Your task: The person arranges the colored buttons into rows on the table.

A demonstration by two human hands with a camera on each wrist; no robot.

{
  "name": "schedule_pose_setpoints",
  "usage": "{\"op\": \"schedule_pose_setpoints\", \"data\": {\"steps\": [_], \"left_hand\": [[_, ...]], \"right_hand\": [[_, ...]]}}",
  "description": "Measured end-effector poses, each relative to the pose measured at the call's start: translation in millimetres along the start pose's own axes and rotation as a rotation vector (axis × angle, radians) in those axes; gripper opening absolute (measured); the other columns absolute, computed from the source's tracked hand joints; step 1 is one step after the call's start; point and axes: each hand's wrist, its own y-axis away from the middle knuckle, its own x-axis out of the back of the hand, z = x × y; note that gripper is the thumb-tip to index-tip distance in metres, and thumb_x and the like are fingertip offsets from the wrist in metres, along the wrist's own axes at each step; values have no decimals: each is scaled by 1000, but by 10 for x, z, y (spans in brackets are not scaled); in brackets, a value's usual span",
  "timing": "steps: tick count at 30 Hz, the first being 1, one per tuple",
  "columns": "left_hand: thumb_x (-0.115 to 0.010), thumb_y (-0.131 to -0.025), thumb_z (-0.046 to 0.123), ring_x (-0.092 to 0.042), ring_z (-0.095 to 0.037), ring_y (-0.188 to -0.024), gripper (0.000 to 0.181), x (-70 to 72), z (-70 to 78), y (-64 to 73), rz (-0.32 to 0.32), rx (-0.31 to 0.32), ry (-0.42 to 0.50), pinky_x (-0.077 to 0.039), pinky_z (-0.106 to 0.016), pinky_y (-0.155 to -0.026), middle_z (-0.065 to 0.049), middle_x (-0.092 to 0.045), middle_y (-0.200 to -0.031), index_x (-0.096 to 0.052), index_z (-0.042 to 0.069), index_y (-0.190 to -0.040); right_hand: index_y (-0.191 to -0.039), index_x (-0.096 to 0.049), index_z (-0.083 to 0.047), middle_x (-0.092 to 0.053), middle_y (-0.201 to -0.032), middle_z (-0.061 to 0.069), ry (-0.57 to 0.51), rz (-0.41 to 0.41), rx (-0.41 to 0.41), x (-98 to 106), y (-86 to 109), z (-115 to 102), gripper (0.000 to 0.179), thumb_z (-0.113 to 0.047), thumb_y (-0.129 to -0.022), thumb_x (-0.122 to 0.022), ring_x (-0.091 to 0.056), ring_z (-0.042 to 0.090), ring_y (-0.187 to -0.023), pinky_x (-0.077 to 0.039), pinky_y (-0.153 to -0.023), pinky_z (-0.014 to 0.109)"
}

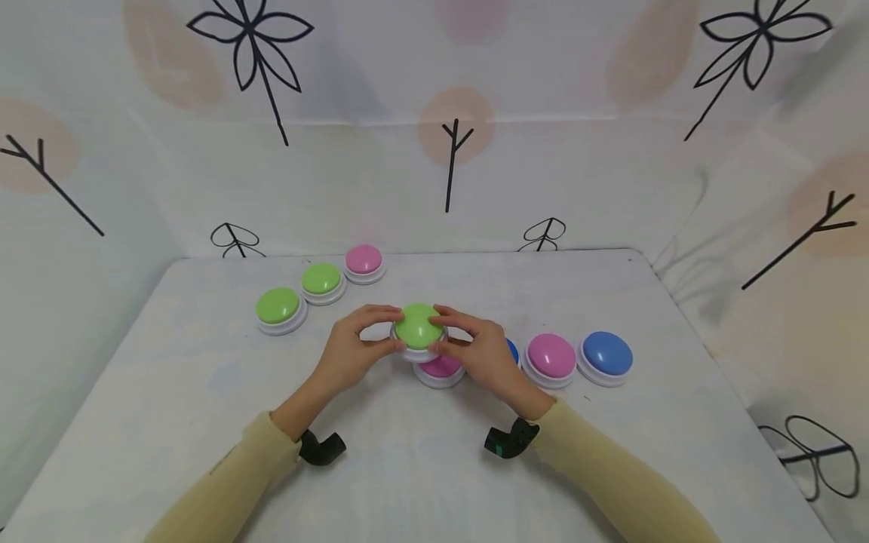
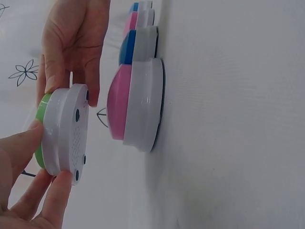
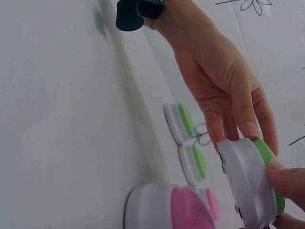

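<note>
I see the left hand (image 1: 349,351) and right hand (image 1: 482,351) both on one green button (image 1: 419,326), pinching its rim from opposite sides, thumbs low, fingertips high. Neither hand is free or clenched. Button's off the table (image 1: 380,483), mid-table from my head view, roughly level, dome up, white base down. My left wrist view gets its underside: dark feet (image 2: 77,115) near the edge, small holes in the middle.

Below it on the table, near pink (image 1: 440,368). In the head view the green one covers part of its dome; the left wrist view shows a gap, so I log them as apart.

Right of that I get a row: hidden blue (image 1: 513,351), mostly behind the right hand, then right pink (image 1: 551,356), then right blue (image 1: 607,354). All dome up, pink and blue close side by side; can't tell if touching.

Left side, slanting up and away: left green (image 1: 277,305), mid green (image 1: 322,278), far pink (image 1: 363,259) near the back edge. Also dome up, set close together.

Rest: yellowish sleeves (image 1: 611,475), a dark mount (image 1: 323,449) at each wrist, pale backdrop (image 1: 543,173) with black plant drawings and faint peach blobs behind the table.
</note>
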Motion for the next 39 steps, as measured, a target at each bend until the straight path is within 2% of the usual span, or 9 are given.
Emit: {"op": "schedule_pose_setpoints", "data": {"steps": [2, 8, 13, 17, 23, 31, 39], "left_hand": [[-78, -83, -3, -56, -31, -124, 37, -9, -46, 13, 1, 0, -1, -56, -29, -86, -16, -61, -129, -69, -3, -119], [-79, -82, -1, -55, -28, -124, 38, -37, -350, 33, -9, -6, 7, -57, -31, -84, -12, -61, -131, -70, 1, -119], [-81, -81, 4, -56, -24, -123, 37, -34, -427, 68, -28, -48, 47, -57, -31, -85, -7, -63, -128, -73, 6, -117], [-81, -82, 6, -56, -25, -123, 36, -23, -446, 114, -48, -58, 67, -57, -32, -85, -6, -63, -128, -73, 8, -117], [-81, -83, 8, -55, -20, -127, 38, 8, -439, 171, -65, -15, 69, -56, -31, -86, 0, -63, -133, -72, 12, -120], [-82, -80, 3, -55, -23, -128, 39, 5, -412, 227, -95, -18, 117, -56, -31, -86, -6, -63, -134, -72, 5, -118], [-83, -80, 4, -56, -24, -126, 40, 1, -437, 294, -157, -1, 94, -56, -31, -87, -5, -64, -133, -73, 8, -118]], "right_hand": [[-122, -72, -9, -57, -142, 0, -2, -5, 4, -5, 18, 5, 39, -9, -84, -81, -49, 23, -134, -52, -92, 33], [-122, -72, -13, -57, -142, -3, 16, -14, -17, -14, 102, 24, 40, -15, -84, -82, -50, 22, -134, -53, -92, 35], [-121, -73, -15, -58, -141, -4, 50, -9, -4, -26, 170, 42, 39, -17, -83, -82, -51, 22, -132, -53, -92, 35], [-121, -73, -14, -58, -140, -1, 51, -17, 22, -32, 221, 38, 38, -16, -83, -82, -52, 22, -131, -53, -92, 34], [-121, -72, -9, -59, -139, 4, 42, -32, 47, -52, 269, -25, 39, -12, -83, -82, -53, 25, -130, -52, -92, 34], [-120, -73, -14, -59, -139, 0, 62, -42, 55, -49, 340, 28, 39, -13, -83, -82, -53, 24, -130, -54, -90, 32], [-121, -73, -15, -59, -139, 1, 78, -69, 37, -62, 460, 32, 40, -14, -83, -83, -54, 27, -129, -56, -88, 33]]}}
